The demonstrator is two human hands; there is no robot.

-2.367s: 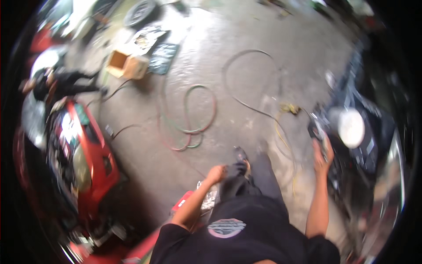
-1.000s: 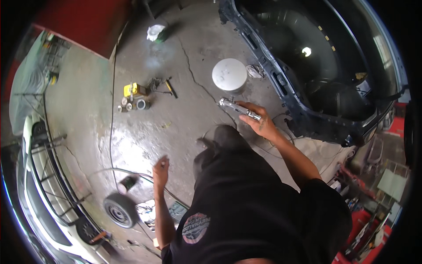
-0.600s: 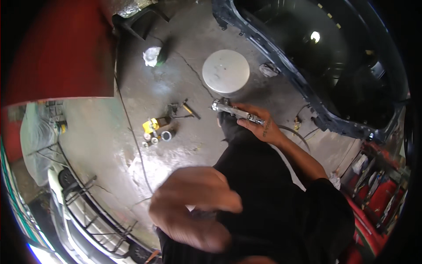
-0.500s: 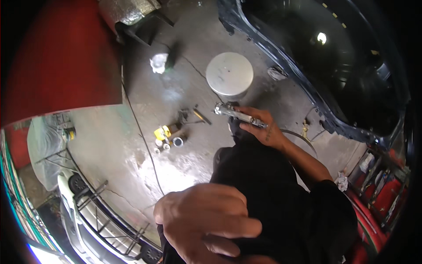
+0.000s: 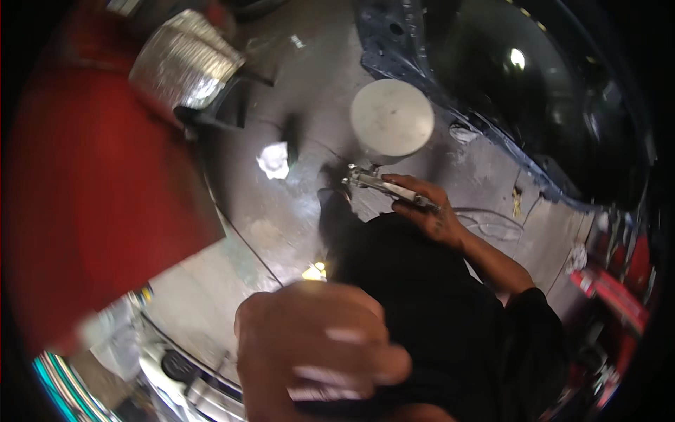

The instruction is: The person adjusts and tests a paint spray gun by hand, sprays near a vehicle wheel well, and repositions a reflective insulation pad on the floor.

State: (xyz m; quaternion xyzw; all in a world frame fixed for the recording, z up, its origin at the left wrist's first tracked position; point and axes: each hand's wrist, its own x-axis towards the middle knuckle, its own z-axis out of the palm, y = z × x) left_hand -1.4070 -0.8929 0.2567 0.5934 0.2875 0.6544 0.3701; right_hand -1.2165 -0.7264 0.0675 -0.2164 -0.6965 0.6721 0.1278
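Dim light is greying the floor while glare is burning on the car body at two o'clock and silver sheeting is glinting near half past ten. Shadow is pooling beside the bucket. The left hand at six and red panel at nine are blurring; fisheye edges are bending.

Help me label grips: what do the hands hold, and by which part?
The right hand grips the silvery tool by its near half. Whether the blurred left hand holds anything cannot be told.
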